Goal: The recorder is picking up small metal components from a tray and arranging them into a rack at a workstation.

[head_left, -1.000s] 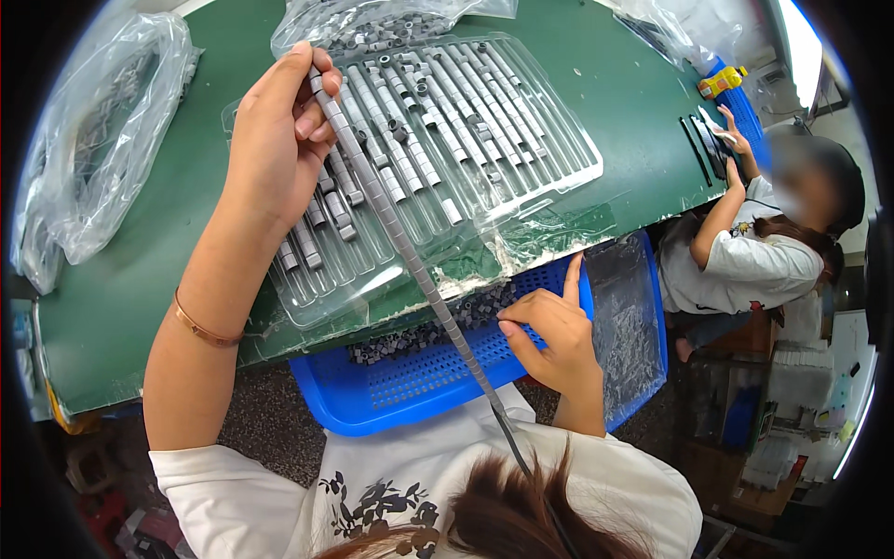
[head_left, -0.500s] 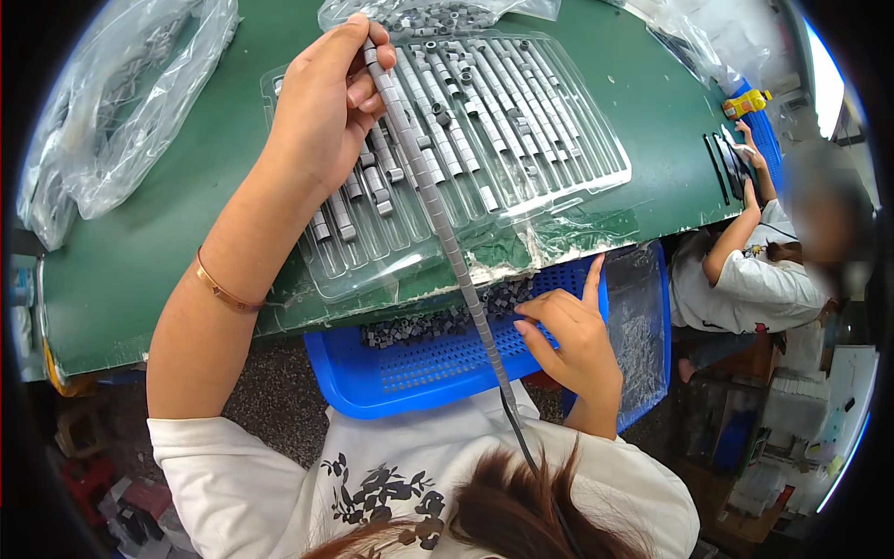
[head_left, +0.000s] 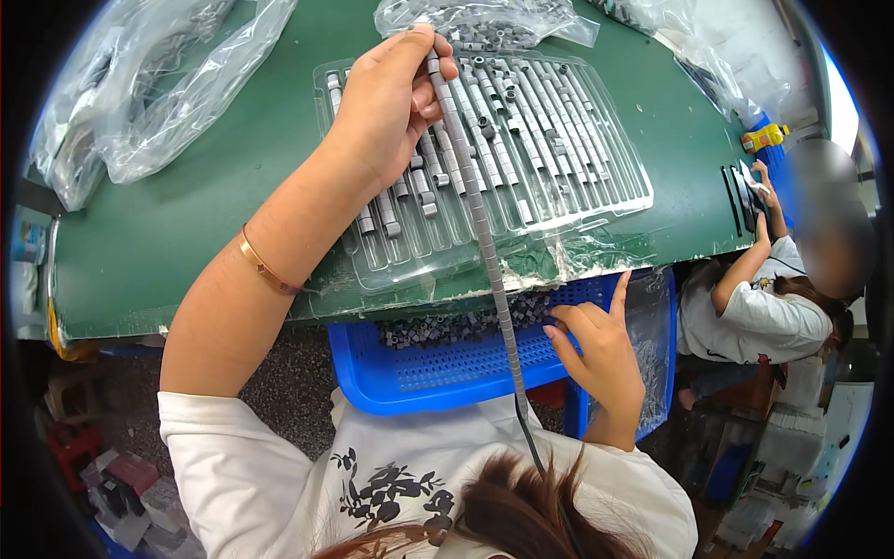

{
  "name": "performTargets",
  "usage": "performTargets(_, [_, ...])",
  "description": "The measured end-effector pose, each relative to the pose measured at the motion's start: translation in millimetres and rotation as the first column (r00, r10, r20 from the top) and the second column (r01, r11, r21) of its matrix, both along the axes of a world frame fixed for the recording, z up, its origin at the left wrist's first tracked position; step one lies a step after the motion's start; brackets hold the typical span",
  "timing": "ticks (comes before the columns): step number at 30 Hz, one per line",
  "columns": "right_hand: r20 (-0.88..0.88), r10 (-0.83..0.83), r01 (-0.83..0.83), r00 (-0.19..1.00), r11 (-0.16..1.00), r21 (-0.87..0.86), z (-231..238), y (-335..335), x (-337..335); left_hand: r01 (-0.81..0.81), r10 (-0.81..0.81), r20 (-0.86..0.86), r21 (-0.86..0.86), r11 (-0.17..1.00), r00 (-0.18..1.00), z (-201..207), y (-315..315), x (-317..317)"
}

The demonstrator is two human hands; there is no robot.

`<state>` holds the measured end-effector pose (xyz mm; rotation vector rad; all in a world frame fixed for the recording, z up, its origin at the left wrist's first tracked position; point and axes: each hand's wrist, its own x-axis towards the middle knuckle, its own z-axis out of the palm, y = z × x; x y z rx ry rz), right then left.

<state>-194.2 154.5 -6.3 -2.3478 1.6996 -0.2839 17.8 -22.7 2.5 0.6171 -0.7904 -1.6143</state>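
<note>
My left hand (head_left: 396,98) is raised over the table, its fingers pinching the upper end of a long strand of grey ring-like sleeves (head_left: 485,233). The sleeves sit end to end, and a thin dark cord trails from the strand's lower end toward my shirt. My right hand (head_left: 601,349) is above the right side of a blue perforated basket (head_left: 358,377), index finger stretched out and the others loosely bent and apart. Small dark and grey pieces (head_left: 438,328) lie in the basket. Behind the strand, a clear ribbed plastic tray (head_left: 596,210) holds rows of grey sleeves.
The tray rests on a green table (head_left: 233,168) with a chipped front edge. Clear plastic bags (head_left: 200,102) lie at the left, and another bag of grey pieces (head_left: 484,23) sits behind the tray. At the right, a co-worker (head_left: 759,298) works near a yellow-and-blue tool (head_left: 765,138).
The whole view has shifted, so table, tray and hands appear farther right. My left hand still pinches the strand's top; my right hand keeps much the same pose by the basket.
</note>
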Motion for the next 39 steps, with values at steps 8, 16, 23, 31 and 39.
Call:
performTargets(8, [0.008, 0.002, -0.002, 1.000, 1.000, 0.000, 4, -1, 2, 0.026, -0.026, -0.012, 0.003, 1.000, 1.000, -2, 0, 2])
performTargets(16, [0.026, 0.009, -0.008, 1.000, 0.998, -0.055, 3, 6, 3, 0.013, -0.014, -0.032, -0.025, 1.000, 0.999, -4, -5, 6])
performTargets(23, [0.603, -0.297, -0.013, 0.741, 0.891, 0.454, -20, 47, 10, -0.010, 0.009, -0.008, -0.078, 0.997, 1.000, 0, -10, 10])
performTargets(31, [0.553, -0.463, -0.100, 0.693, 0.698, 0.709, -34, 77, 8, 0.051, -0.052, -0.062, -0.006, 0.999, 0.997, 3, -5, 8])
performTargets(39, [0.532, -0.623, -0.139, 0.573, 0.566, 0.812, -49, 97, -2, 0.119, -0.116, 0.028, -0.125, 0.985, 0.993, 5, 9, 1])
